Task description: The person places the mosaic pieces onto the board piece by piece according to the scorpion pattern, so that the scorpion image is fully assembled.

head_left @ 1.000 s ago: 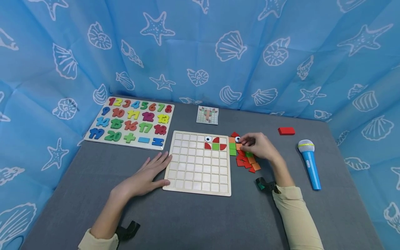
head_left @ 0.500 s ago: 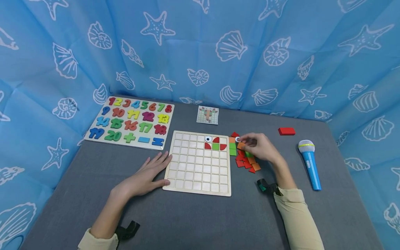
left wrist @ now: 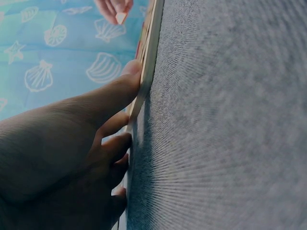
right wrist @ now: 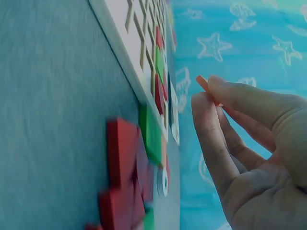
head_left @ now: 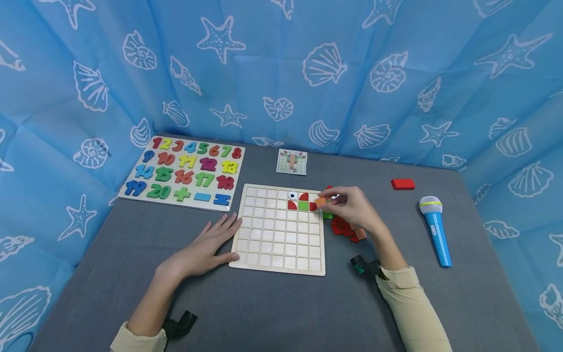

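My right hand (head_left: 349, 205) pinches an orange square tile (head_left: 320, 202) between thumb and forefinger. In the right wrist view the tile (right wrist: 207, 88) is held up off the table. It overlaps the top right of the wooden grid board (head_left: 264, 239) in the head view. On the board lie an eye tile (head_left: 292, 195), red quarter-round tiles (head_left: 303, 197) and a green square tile (head_left: 303, 206). My left hand (head_left: 206, 249) rests with spread fingers at the board's left edge, thumb (left wrist: 133, 68) on the rim. Loose red, green and orange tiles (head_left: 340, 226) lie right of the board, partly hidden by my right hand.
A number puzzle board (head_left: 182, 171) lies at the back left. Behind the grid board is a small pattern card (head_left: 292, 162). To the right are a red block (head_left: 402, 184) and a blue toy microphone (head_left: 435, 231). A blue curtain (head_left: 281, 73) borders the table.
My right hand has picked the orange tile from the loose tiles, lifted it and moved left to the grid board's top right. The left hand has stayed in place.
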Tool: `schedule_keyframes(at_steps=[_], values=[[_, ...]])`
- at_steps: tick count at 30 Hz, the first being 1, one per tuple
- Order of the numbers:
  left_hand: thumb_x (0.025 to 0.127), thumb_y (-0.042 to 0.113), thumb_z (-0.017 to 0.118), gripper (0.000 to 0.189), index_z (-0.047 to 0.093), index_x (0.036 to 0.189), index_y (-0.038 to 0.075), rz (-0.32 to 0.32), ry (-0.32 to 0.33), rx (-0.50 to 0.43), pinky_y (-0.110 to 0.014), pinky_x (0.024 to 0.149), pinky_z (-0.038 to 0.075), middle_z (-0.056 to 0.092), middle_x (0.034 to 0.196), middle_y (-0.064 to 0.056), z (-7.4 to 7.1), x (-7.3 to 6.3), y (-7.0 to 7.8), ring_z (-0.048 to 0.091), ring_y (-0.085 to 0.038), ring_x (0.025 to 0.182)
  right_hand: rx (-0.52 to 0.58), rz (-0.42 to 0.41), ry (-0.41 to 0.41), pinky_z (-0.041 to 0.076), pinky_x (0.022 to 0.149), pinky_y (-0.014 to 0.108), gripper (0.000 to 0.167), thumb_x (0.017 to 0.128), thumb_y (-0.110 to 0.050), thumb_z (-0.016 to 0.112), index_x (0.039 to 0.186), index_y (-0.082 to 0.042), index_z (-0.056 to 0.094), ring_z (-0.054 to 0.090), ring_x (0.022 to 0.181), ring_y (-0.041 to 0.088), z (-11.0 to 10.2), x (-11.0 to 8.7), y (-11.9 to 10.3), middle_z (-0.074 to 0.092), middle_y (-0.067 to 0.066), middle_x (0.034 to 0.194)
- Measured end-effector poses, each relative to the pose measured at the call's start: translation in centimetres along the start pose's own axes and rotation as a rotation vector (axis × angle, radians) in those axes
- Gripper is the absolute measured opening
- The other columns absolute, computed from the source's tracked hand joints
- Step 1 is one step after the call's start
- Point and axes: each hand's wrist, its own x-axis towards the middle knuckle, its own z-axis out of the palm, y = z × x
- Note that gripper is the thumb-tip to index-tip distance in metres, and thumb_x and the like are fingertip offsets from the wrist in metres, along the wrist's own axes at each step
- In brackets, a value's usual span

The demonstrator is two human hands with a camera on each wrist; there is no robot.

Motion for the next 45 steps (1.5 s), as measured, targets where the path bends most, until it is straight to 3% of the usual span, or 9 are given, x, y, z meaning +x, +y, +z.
schedule_keyframes(at_steps=[5, 11, 21, 31, 38, 45], values=[[0.101, 0.052, 0.073, 0.093, 0.025, 0.174, 0.021, 0.010, 0.010, -0.007, -0.075, 0.134, 0.006, 0.019, 0.183, -0.012, 0.0, 0.0, 0.1, 0.013, -0.041, 0.172, 0.030, -0.022, -0.024, 0.063, 0.081, 0.022, 0.031, 0.099, -0.009, 0.079, 0.129, -0.004, 0.078, 0.080, 0.101, 0.030, 1.4, 0.6, -0.9, 0.076, 0.021, 0.130], [0.101, 0.056, 0.071, 0.093, 0.025, 0.174, 0.023, 0.015, 0.004, -0.005, -0.075, 0.134, 0.006, 0.019, 0.184, -0.011, 0.0, 0.1, 0.0, 0.012, -0.040, 0.172, 0.029, -0.048, -0.048, 0.064, 0.086, 0.033, 0.032, 0.100, -0.005, 0.076, 0.131, -0.004, 0.077, 0.080, 0.108, 0.033, 3.1, 1.7, -1.7, 0.077, 0.021, 0.131], [0.101, 0.055, 0.072, 0.093, 0.025, 0.174, 0.021, 0.012, 0.008, 0.000, -0.074, 0.134, 0.006, 0.018, 0.184, -0.010, 0.0, 0.0, 0.2, 0.012, -0.041, 0.172, -0.015, -0.048, -0.095, 0.064, 0.084, 0.035, 0.033, 0.095, -0.008, 0.082, 0.127, -0.001, 0.078, 0.077, 0.092, 0.020, 5.7, 3.9, -3.1, 0.082, 0.014, 0.106], [0.101, 0.053, 0.072, 0.092, 0.025, 0.174, 0.021, 0.012, 0.013, -0.002, -0.075, 0.134, 0.006, 0.019, 0.184, -0.011, 0.1, 0.0, 0.0, 0.012, -0.041, 0.172, -0.057, -0.025, -0.151, 0.059, 0.073, 0.028, 0.030, 0.094, -0.009, 0.084, 0.122, 0.001, 0.079, 0.074, 0.082, 0.015, 6.4, 5.4, -4.4, 0.079, 0.012, 0.096], [0.101, 0.056, 0.071, 0.092, 0.027, 0.174, 0.021, 0.025, 0.018, -0.012, -0.077, 0.132, 0.007, 0.021, 0.183, -0.013, -0.1, -0.2, 0.2, 0.013, -0.043, 0.171, -0.113, -0.008, -0.187, 0.060, 0.077, 0.030, 0.029, 0.094, -0.009, 0.085, 0.121, 0.000, 0.079, 0.073, 0.080, 0.015, 6.5, 5.9, -4.7, 0.078, 0.011, 0.096], [0.101, 0.056, 0.071, 0.091, 0.028, 0.174, 0.020, 0.026, 0.012, -0.028, -0.079, 0.130, 0.008, 0.022, 0.182, -0.015, -0.5, -0.4, 0.5, 0.014, -0.045, 0.170, -0.065, -0.011, -0.180, 0.059, 0.075, 0.029, 0.028, 0.094, -0.007, 0.084, 0.120, 0.001, 0.079, 0.074, 0.082, 0.015, 6.3, 5.4, -4.7, 0.078, 0.012, 0.097]])
